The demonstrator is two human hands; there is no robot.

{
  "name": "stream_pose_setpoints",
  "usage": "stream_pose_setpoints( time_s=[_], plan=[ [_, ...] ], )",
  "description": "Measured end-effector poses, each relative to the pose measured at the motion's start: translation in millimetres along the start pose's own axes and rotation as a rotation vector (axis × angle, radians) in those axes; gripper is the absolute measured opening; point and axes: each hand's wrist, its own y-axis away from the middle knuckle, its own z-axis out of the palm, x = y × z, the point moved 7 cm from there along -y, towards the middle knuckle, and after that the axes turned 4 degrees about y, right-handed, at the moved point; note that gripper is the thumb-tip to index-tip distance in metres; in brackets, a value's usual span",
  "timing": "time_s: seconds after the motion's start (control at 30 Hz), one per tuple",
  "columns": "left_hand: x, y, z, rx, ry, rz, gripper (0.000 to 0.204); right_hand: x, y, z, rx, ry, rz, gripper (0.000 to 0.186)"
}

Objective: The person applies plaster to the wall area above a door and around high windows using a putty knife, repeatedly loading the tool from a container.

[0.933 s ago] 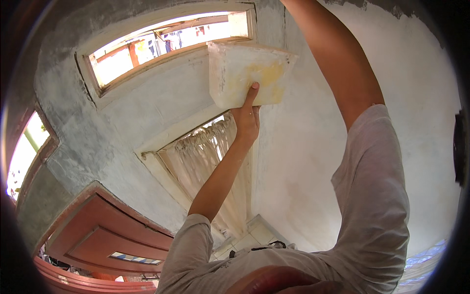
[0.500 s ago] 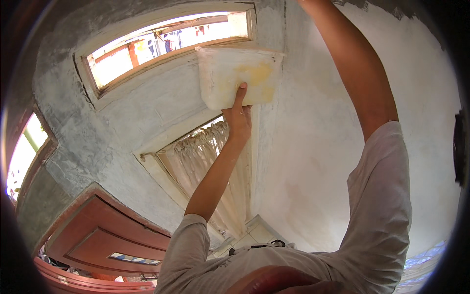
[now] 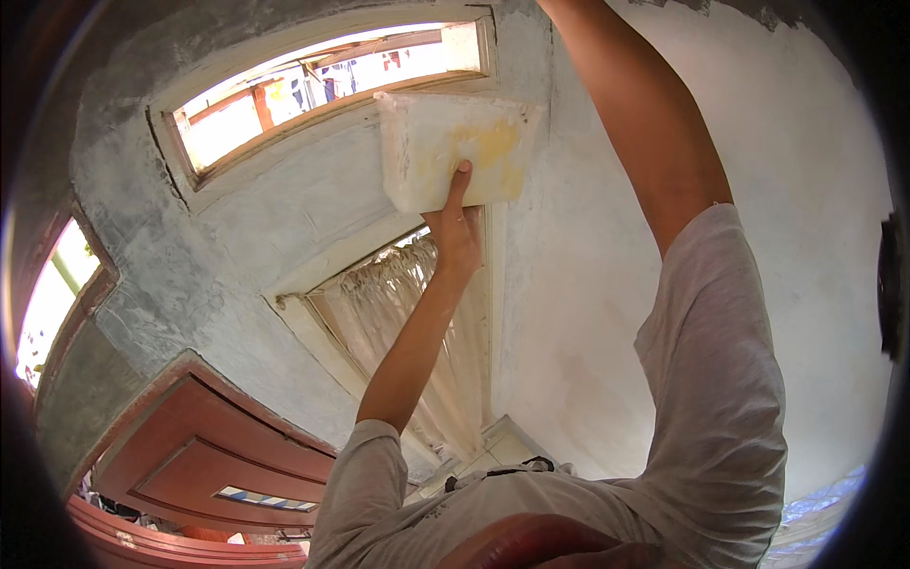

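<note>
My left hand (image 3: 455,223) grips the lower part of a white plastic container (image 3: 415,152) with yellow stains on its side, its thumb lying over that side and the other fingers partly hidden behind it. The container is raised in front of the wall, just below a long high window (image 3: 223,133). My right arm (image 3: 664,142) reaches up past the top edge of the picture; its hand, and whatever it touches, is out of view.
Patchy grey-white plastered walls (image 3: 588,313) surround me, dark along the top. A curtained window (image 3: 379,322) sits below the container, above floor tiles (image 3: 493,446). At the left are another bright window (image 3: 52,303) and a red door (image 3: 156,465).
The container and my left hand have shifted a little leftward from 0.9 s ago. My raised right arm swung rightward, then back to the left.
</note>
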Motion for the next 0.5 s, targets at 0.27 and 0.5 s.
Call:
stream_pose_setpoints(
  time_s=[0.27, 0.5],
  plan=[
    [2.4, -0.8, -8.6, 0.025, -0.041, 0.007, 0.065, -8.1, 29.3, 30.6, -0.299, 0.120, -0.065, 0.043],
    [-11.3, -0.3, 6.4, 0.007, -0.011, -0.006, 0.067, -13.1, 25.2, -1.7, -0.215, 0.216, -0.265, 0.039]
  ],
)
